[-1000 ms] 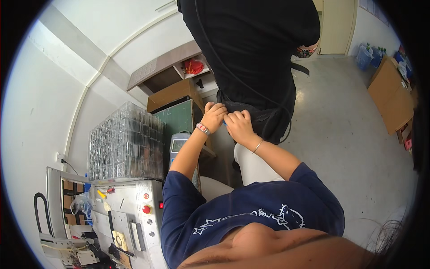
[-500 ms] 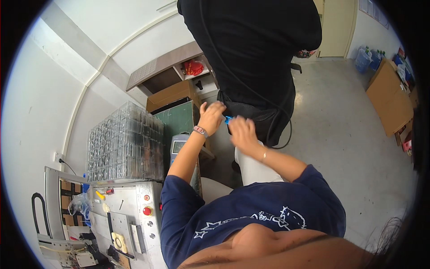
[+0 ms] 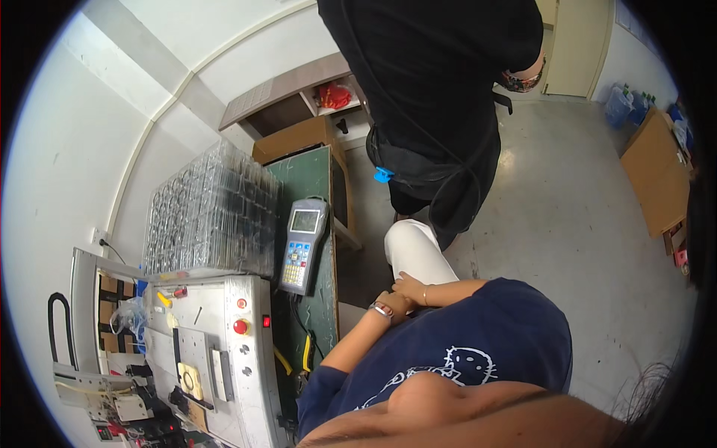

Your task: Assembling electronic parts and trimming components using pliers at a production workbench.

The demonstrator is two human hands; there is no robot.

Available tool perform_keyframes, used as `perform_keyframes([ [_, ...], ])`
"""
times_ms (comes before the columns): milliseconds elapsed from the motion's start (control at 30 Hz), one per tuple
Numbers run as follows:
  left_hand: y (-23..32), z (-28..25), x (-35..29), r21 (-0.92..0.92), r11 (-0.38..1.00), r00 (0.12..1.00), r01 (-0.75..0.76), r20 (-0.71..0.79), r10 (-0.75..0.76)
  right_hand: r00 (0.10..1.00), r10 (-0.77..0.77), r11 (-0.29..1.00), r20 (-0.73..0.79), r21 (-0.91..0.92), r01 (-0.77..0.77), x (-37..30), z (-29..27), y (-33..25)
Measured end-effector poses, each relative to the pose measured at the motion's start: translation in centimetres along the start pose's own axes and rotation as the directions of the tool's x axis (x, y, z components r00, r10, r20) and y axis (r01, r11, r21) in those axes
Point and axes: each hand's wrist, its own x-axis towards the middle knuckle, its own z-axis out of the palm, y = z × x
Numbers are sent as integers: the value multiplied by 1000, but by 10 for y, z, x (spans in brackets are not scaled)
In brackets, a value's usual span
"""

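Both hands sit together on the wearer's white-trousered knee (image 3: 411, 250). The right hand (image 3: 408, 287) lies on top, fingers loose and flat, grip released and holding nothing. The left hand (image 3: 388, 302), watch at the wrist, is tucked half under it, so its grip cannot be told from here. The knee is the only thing they touch. Beyond the knee, well apart from it, a small blue clip (image 3: 383, 175) sits at the waist of a standing person in black (image 3: 433, 89), and a thin black cable (image 3: 478, 196) loops down that person's side above the knee. Left of the knee is the green table (image 3: 302, 190), with a grey pendant (image 3: 300, 245) propped against its side. Further left of the knee are a stack of clear trays (image 3: 213, 216) and a metal machine (image 3: 224, 351) with red buttons. As a judgement, hands parked like this do best staying on the knee's top, wrists low and elbows close, since the table edge runs just beside the knee on the left. Any lift should go straight up and forward rather than sideways, minding the hanging cable. Open room is mainly right of the knee, where bare floor (image 3: 567, 224) runs out to cardboard boxes (image 3: 657, 172), well apart. The gap between the knee and the person in black is narrow.
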Motion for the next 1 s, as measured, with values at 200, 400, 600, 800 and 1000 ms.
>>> perform_keyframes([
  [200,8,34,-36,-8,969,951,245,-190,-242,950,-154,988,273,31,151,53,10,-27],
  [400,-3,62,-34,-150,958,960,246,-102,-262,971,-184,971,156,-128,204,71,87,-61],
  [600,1,42,-38,-74,982,961,176,-202,-187,956,-240,951,170,240,196,97,156,-26],
  [800,-2,67,-40,-177,955,951,238,-157,-266,914,-311,940,262,227,254,96,88,-43],
  [1000,-4,39,-49,-141,955,943,260,-175,-283,914,-278,951,297,218,218,94,54,-45],
])
